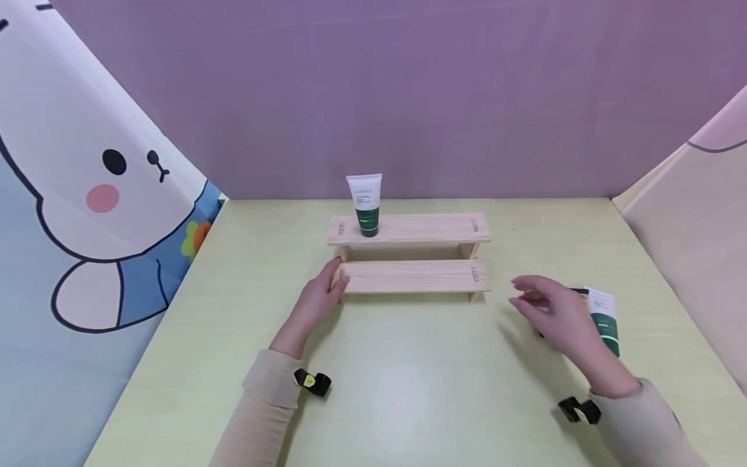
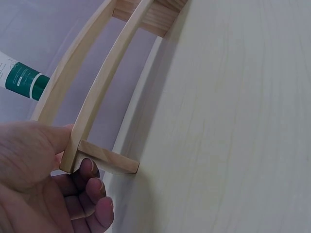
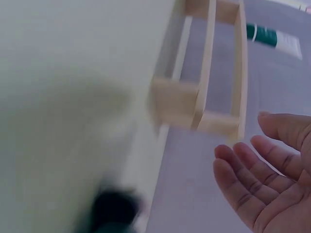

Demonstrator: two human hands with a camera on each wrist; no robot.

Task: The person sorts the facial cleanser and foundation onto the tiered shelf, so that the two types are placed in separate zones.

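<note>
The left hand (image 1: 318,298) is gripping a wooden rack (image 1: 414,277) already bearing one upright tube (image 1: 367,206), while the empty, relaxed right hand (image 1: 557,318) is hovering near a second tube (image 1: 604,321), unshelved on the table (image 1: 408,376).

Screened-off tabletop setting, room unclear: purple backdrop (image 1: 408,97) at twelve o'clock, cartoon-print sheet (image 1: 87,227) at ten, pale table (image 1: 403,376).

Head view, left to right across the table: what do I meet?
Left grip → standing green-and-white tube → right end of the wooden rack → right grip → second green-and-white tube.
</note>
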